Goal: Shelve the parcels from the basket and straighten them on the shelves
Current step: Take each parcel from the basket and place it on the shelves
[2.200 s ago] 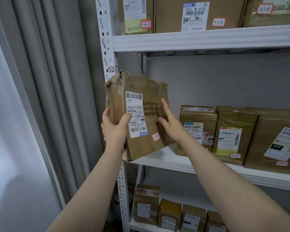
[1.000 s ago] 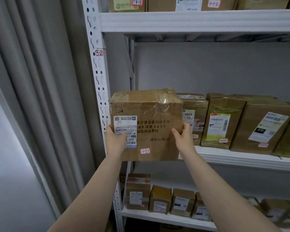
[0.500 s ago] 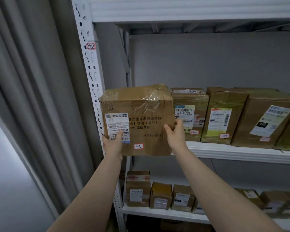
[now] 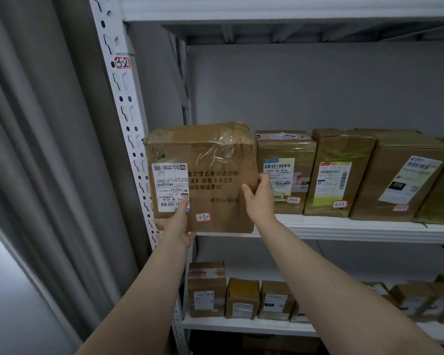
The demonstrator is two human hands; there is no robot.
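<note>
A white shelf (image 4: 344,228) stands beside a grey curtain (image 4: 49,149). Arms outstretched, the left hand (image 4: 176,226) cups the lower left corner of the box (image 4: 210,160), thumb on its label; the right hand (image 4: 259,198) pinches its right edge. The box stands between the hands, at the shelf's left end.

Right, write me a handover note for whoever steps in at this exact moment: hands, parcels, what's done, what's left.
Left hand: grips the held parcel at its bottom-left corner, thumb on its label.
Right hand: grips the parcel's right edge.
Parcel: upright at the left end of the middle shelf, beside the parcel tagged 3-2-2. Its left edge overlaps the upright post, so it is not pushed in.
Done: parcel brought up to its shelf.
Left: slide it in, line it up with the row, release. The basket is not in view.
</note>
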